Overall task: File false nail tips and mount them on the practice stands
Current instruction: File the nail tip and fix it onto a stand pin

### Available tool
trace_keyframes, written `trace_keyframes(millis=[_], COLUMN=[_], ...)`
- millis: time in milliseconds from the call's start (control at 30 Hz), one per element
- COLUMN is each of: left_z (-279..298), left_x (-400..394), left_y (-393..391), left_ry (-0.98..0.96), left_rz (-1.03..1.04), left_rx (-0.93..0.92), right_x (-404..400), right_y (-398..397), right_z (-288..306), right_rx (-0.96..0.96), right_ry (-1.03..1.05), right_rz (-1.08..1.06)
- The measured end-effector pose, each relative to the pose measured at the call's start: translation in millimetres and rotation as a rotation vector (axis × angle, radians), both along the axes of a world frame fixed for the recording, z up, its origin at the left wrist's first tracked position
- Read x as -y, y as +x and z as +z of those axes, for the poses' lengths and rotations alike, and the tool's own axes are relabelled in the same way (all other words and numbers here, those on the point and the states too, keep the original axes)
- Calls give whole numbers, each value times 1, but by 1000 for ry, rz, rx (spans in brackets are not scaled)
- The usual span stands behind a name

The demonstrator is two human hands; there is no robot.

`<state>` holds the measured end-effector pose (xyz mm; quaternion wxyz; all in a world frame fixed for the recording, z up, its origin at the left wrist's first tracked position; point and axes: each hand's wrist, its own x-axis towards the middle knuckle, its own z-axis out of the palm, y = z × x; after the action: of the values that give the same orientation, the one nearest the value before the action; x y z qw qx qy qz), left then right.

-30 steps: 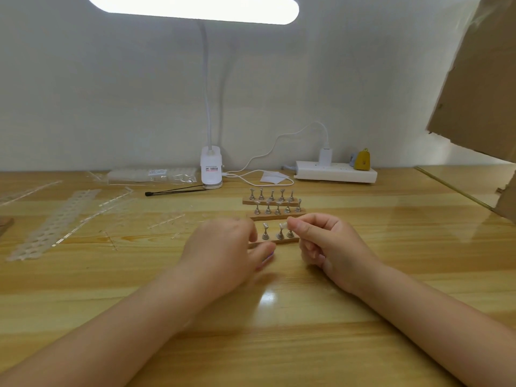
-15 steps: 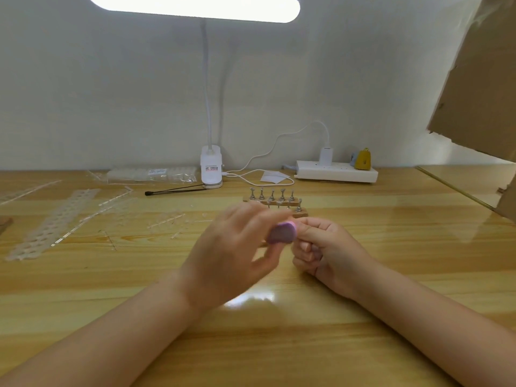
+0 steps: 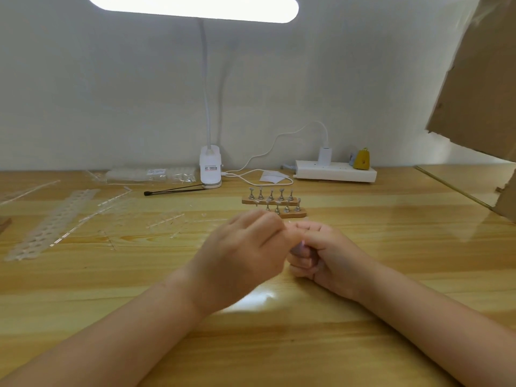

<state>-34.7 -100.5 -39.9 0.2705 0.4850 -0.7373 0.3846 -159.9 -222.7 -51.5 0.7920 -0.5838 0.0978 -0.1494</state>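
My left hand [image 3: 245, 255] and my right hand [image 3: 329, 255] meet just above the desk at the centre. The left hand's curled fingers grip a small pink-purple nail file [image 3: 297, 249], of which only a sliver shows between the hands. My right hand is fisted, its thumb and forefinger pinching a tiny clear nail tip [image 3: 290, 223] that is barely visible. Behind the hands stand two wooden practice stands [image 3: 290, 214] with rows of small metal holders. A third stand is hidden by my hands.
A clip lamp base [image 3: 210, 170] and a white power strip [image 3: 335, 171] sit by the wall. A thin black stick [image 3: 173, 191], a bag of nail tips [image 3: 150, 174] and empty plastic strips [image 3: 55, 222] lie at the left. Cardboard [image 3: 480, 79] hangs at the right.
My left hand rose from the desk with the pink file and brought it against my right hand's fingertips. The hands now cover the nearest stand.
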Motion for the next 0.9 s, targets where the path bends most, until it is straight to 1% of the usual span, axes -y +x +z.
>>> trace_keyframes(millis=[100,167,267,300,467,533,600,667,800,833,900], left_z=[2,2,-1,-1,3,1,-2,-4,0,1,-1], left_x=[-4,-6,-1,0,-5,-5,-1,0,-4,-5,-3], left_y=[19,17,-4,-7,16,10,-3,-4,20,20,9], left_ry=[9,-9,-17,-2,-19,-36,-33,-24,-17,-21,-18], left_rz=[72,50,-63,-73,55,13,-56,-67,66,63,-14], left_rx=[-75,-96,-35,-17,-68,-55,4,27,-65,-86,-97], right_x=[1,1,2,2,3,1,0,-2,0,0,1], right_y=[0,0,-1,-1,-1,-1,-2,-2,-2,-2,-2], right_z=[1,-1,-2,-1,0,0,1,2,3,2,0], right_rx=[-15,-10,-7,-10,-36,-40,-52,-56,-52,-48,-41], right_ry=[46,28,-32,-44,22,-4,-71,-104,14,11,-34], right_rz=[-7,1,58,78,31,30,45,60,1,3,35])
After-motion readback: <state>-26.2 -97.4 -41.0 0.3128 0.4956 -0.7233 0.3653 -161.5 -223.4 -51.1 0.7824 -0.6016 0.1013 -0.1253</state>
